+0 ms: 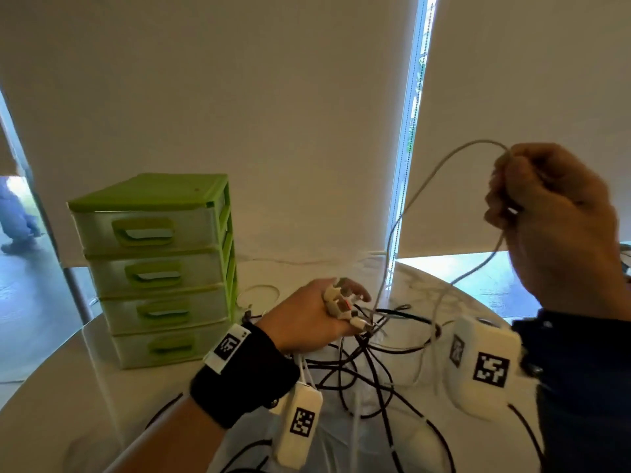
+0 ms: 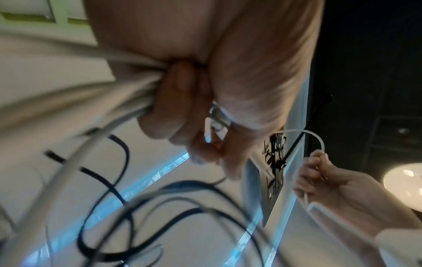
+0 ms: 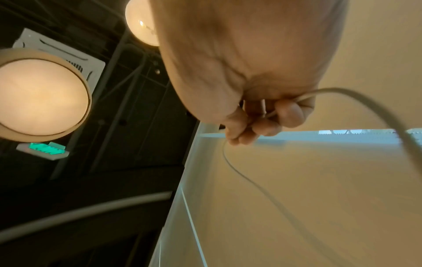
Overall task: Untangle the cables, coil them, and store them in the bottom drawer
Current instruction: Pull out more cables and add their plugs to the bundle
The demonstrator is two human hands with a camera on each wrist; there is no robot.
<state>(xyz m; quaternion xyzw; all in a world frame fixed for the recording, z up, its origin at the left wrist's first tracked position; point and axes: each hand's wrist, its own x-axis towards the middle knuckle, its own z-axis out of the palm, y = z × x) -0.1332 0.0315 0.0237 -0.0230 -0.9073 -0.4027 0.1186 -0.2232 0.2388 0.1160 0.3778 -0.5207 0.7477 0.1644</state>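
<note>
Cable tangle (image 1: 368, 356): black and white leads, heaped on the white table (image 1: 85, 387) beside the green drawer unit (image 1: 160, 268). Light and limp; likely to snag. Left hand (image 1: 307, 319) clutched the connector ends; right hand (image 1: 553, 213) gripped a lifted white cable (image 1: 406, 206), best held near its plug.
</note>
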